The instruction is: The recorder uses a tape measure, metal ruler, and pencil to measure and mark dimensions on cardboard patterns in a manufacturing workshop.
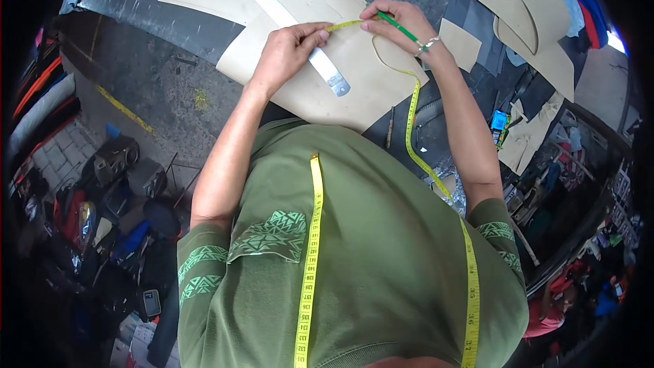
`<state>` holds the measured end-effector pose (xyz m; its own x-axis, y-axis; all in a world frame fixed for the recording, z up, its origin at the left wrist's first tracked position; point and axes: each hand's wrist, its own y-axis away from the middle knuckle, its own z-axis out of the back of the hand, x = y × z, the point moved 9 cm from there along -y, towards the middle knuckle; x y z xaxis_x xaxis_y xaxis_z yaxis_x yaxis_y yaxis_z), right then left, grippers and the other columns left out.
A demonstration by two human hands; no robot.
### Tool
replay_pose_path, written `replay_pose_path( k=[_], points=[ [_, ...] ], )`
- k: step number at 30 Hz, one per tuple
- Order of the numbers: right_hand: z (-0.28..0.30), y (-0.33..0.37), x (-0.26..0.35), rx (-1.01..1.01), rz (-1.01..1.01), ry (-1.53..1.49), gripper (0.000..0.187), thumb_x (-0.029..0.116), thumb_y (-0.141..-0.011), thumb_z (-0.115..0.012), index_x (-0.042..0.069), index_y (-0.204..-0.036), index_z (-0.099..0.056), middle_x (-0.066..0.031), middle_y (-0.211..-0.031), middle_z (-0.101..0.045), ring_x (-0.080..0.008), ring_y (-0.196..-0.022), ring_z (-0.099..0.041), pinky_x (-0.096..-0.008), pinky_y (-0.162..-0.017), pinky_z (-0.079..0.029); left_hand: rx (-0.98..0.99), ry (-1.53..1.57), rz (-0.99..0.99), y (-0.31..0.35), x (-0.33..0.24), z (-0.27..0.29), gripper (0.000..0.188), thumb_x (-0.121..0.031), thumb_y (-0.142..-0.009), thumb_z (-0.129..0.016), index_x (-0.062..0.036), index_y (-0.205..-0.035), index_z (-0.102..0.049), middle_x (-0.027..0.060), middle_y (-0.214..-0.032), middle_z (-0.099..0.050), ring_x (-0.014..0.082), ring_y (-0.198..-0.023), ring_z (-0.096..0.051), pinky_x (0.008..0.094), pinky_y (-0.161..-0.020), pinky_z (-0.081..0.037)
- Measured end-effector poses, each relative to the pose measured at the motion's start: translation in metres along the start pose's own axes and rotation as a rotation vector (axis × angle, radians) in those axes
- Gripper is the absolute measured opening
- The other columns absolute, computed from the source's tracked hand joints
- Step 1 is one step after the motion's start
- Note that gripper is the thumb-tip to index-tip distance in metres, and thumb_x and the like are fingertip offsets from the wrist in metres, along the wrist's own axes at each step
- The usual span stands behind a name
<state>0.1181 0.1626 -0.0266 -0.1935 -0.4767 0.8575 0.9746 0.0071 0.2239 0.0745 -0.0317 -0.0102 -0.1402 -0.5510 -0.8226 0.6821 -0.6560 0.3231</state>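
Under the fingers of both hands there is a dark tabletop [170, 37], smooth but scratched, with many pale marks. On it, directly below the fingers, lies a large sheet of brown paper [368, 88], flat and matte, with straight and curved edges.

The yellow tape measure [411, 119] is thin, flexible and narrow. A short part of it is stretched between the two hands, just above the sheet. From the right fingers it bends in a loose curve toward the body, lies over the green shirt [381, 232], and its free end rests on the chest, well apart from the fingers.

The metal ruler [276, 10] is shiny and rigid, with one rounded end, and it passes beneath the left hand [289, 51]. The left fingers are closed in a pinch on the tape. The right hand [405, 20] has its fingers nearly together, gripping the slim green pencil [402, 28] and the tape.

Dark numbers and fine division lines are printed along the tape.
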Motion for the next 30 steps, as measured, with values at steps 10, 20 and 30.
replay_pose_path(
  k=[10, 20, 30],
  points=[
    [0.002, -0.001, 0.017, -0.27, 0.37, 0.343, 0.019, 0.025, -0.092, -0.077, 0.008, -0.098, -0.076, -0.0095, -0.09, -0.069, -0.0257, -0.081, -0.067, -0.035, -0.074, -0.055, -0.179, 0.196, 0.314, -0.001, 0.018, -0.007, 0.027, -0.026, -0.102, -0.067, -0.0041, -0.114, -0.077, 0.0041, -0.081, -0.076, 0.0082, -0.072, -0.071, 0.0238, -0.067, -0.057],
    [0.009, -0.005, 0.011, -0.303, 0.331, 0.336, 0.019, 0.025, -0.097, -0.071, 0.007, -0.103, -0.075, -0.0108, -0.092, -0.069, -0.0297, -0.088, -0.066, -0.0375, -0.081, -0.054, -0.406, -0.247, -0.173, 0.007, -0.009, 0.009, 0.019, -0.021, -0.096, -0.072, -0.0118, -0.111, -0.079, 0.0059, -0.094, -0.074, 0.0189, -0.08, -0.071, 0.0318, -0.072, -0.056],
    [0.003, -0.007, 0.01, -0.243, 0.372, 0.376, 0.017, 0.02, -0.092, -0.077, 0.007, -0.103, -0.074, -0.009, -0.094, -0.07, -0.0246, -0.087, -0.068, -0.0336, -0.078, -0.055, -0.49, -0.524, -0.293, 0.02, -0.009, -0.005, 0.015, -0.033, -0.087, -0.079, -0.019, -0.094, -0.081, -0.0044, -0.099, -0.068, 0.0195, -0.091, -0.06, 0.0381, -0.08, -0.043]
  ],
)
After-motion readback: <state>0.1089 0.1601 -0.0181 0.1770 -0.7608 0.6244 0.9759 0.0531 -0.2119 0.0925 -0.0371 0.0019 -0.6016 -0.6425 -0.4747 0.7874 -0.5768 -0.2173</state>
